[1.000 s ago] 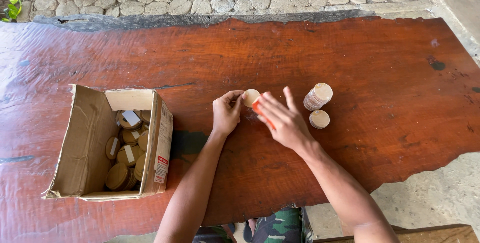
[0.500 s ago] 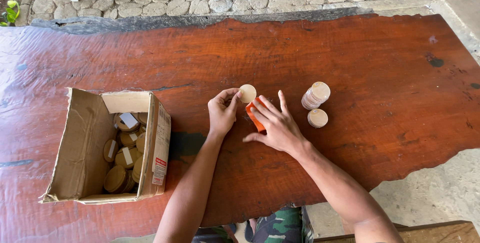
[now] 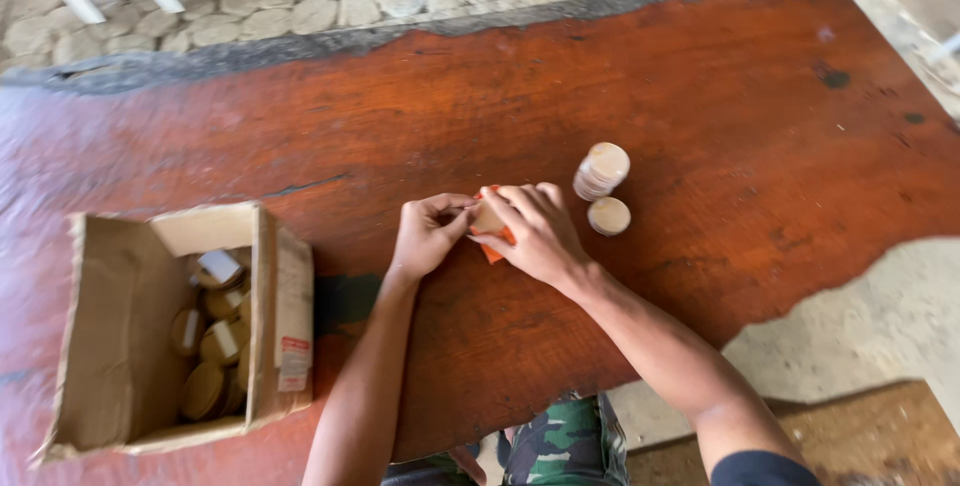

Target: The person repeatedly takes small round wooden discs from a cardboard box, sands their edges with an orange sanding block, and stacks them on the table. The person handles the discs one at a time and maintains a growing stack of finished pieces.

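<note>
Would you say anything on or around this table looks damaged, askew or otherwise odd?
The stack of discs leans to one side, with a single disc lying loose beside it. The cardboard box has worn, bent flaps. The table shows dark blotches near its far right corner.

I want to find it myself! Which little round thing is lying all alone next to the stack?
Look at the big reddish wooden table, then to the side of the right hand. A leaning stack of tan discs stands there. Just beside it, nearer the person, one tan disc lies flat alone.
</note>
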